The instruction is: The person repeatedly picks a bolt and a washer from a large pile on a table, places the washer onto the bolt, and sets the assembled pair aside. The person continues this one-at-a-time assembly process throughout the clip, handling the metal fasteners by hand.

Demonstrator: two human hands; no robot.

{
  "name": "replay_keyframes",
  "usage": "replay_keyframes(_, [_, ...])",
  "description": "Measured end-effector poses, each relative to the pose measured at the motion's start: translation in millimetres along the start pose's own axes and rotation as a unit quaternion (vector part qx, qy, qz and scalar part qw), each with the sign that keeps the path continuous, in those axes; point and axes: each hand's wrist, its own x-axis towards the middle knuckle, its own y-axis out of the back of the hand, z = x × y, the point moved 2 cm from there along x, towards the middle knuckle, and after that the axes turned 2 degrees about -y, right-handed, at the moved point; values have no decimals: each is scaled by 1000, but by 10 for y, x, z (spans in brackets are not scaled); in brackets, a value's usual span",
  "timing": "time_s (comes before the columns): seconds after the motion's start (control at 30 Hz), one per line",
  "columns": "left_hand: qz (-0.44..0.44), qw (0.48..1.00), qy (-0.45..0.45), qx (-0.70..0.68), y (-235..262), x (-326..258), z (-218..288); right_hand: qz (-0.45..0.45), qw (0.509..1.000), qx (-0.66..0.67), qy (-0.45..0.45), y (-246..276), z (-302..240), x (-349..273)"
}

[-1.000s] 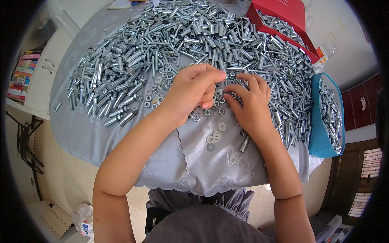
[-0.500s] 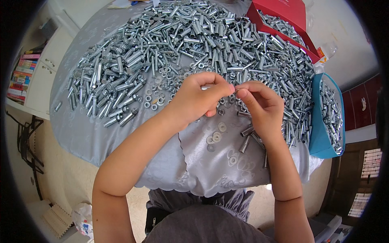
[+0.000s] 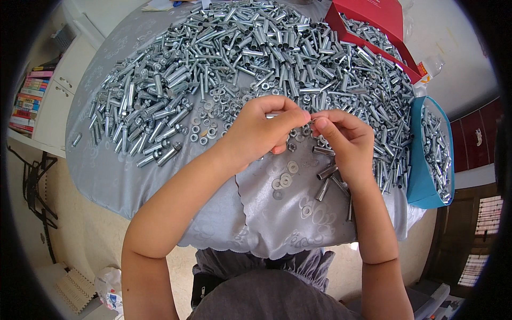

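At right, red and blue boxes hold fasteners; left hand clasps a rod, right hand pinched.

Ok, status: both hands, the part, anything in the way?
Left hand: closed around shiny metal piece. Right hand: pinched close beside left, contents unclear. Loose washers, metal tubes nearby.

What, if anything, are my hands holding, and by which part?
Your left hand holds a metal shaft in its curled grip; most of it is hidden, so which part can't be told. Whether your right hand pinches anything is unclear.
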Motion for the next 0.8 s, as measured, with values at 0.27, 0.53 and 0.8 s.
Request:
replay_keyframes(0.27, [-6, 999, 4, 43, -33, -14, 19, -10, 999, -36, 10, 5, -1, -2])
replay_keyframes(0.53, [-38, 999, 31, 0, -34, -13, 12, 11, 999, 41, -20, -13, 0, -8])
replay_keyframes(0.8, [-32, 998, 39, -38, -44, -11, 7, 16, 1000, -17, 10, -43, -30, -44])
